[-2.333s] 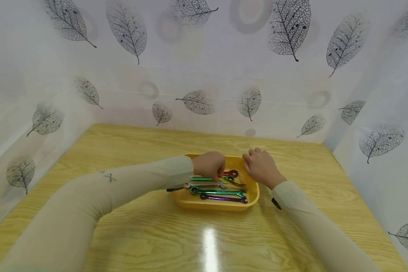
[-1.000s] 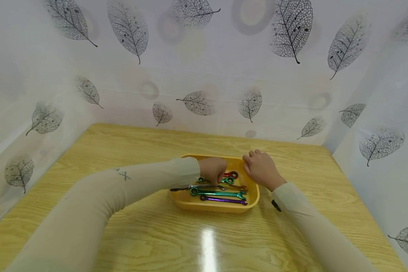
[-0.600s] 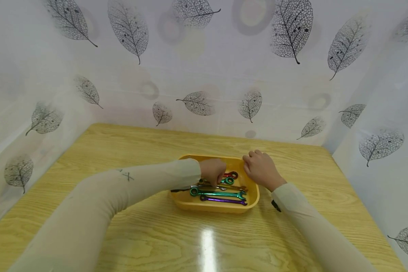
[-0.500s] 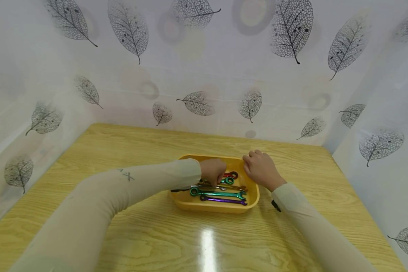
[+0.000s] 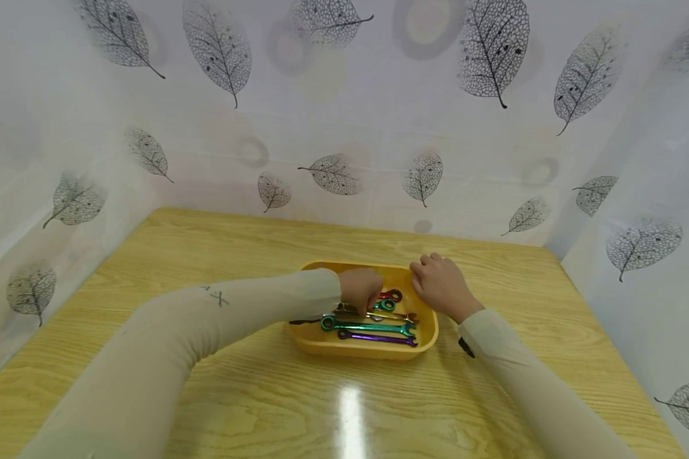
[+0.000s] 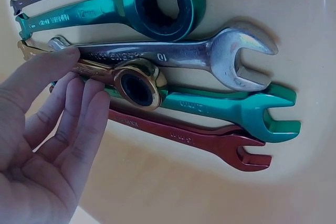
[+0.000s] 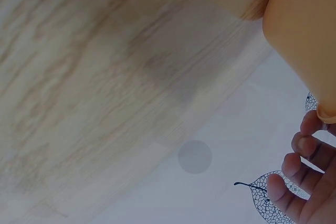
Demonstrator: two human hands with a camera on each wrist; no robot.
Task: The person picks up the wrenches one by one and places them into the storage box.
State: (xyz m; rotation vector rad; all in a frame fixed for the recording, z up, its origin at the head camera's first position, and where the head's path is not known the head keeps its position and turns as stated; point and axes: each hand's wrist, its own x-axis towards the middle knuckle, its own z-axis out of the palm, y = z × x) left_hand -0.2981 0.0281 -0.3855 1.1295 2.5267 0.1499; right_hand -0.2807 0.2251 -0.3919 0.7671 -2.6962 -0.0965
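Observation:
A yellow plastic tray (image 5: 362, 349) holds several coloured combination wrenches. My left hand (image 6: 52, 135) pinches a gold ratcheting wrench (image 6: 97, 68) between thumb and fingertips; its ring end lies over the far teal wrench (image 6: 220, 107). Beside the gold one is a silver wrench (image 6: 184, 53), mostly covered in the head view. A red wrench (image 6: 194, 135) lies on the far side. Toward the tray's front are another teal wrench (image 5: 367, 327) and a purple wrench (image 5: 377, 336). My right hand (image 5: 442, 284) grips the tray's far right corner; its thumb is hidden.
The tray stands on a wood-grain table (image 5: 252, 395). A pale curtain (image 5: 356, 115) with a leaf print closes off the back and both sides. My left sleeve (image 5: 252, 299) crosses over the tray's left end.
My left hand has shifted slightly right and nearer me. The gold wrench, slanted before, now lies along the others and covers much of the silver one. The right hand stays on the tray corner.

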